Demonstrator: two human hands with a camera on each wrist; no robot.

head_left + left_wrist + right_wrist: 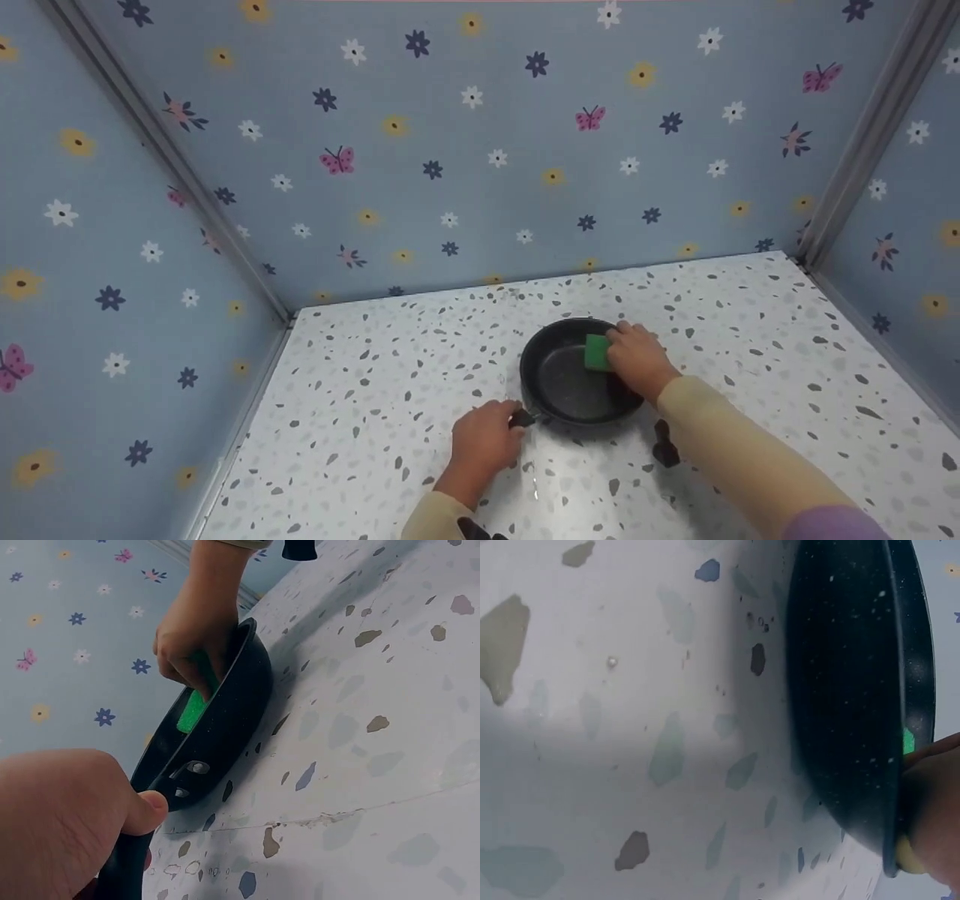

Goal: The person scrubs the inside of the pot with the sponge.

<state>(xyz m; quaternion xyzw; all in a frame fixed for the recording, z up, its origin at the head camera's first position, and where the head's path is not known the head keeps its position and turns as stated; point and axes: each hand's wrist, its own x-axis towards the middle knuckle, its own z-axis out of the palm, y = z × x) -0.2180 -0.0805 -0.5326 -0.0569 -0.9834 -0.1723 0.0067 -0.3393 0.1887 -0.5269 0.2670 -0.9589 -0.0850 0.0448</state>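
A round black frying pan [559,382] rests on the speckled tabletop. My left hand [484,441] grips its black handle [523,418], and in the left wrist view the thumb lies along that handle. Inside the pan, toward its right side, my right hand [643,360] holds a green scouring sponge [597,353] against the inner surface. The right fingers partly cover the sponge. From the right wrist view, the pan's outer wall [847,690] hides most of it; a green bit and a yellowish edge show beside the hand.
The white tabletop [360,420] with grey speckles meets a flower-patterned back wall [480,195] behind the pan. Side panels stand left and right, with metal strips at the corners. A small black object [664,446] shows below the right wrist. Small droplets dot the tabletop near the pan.
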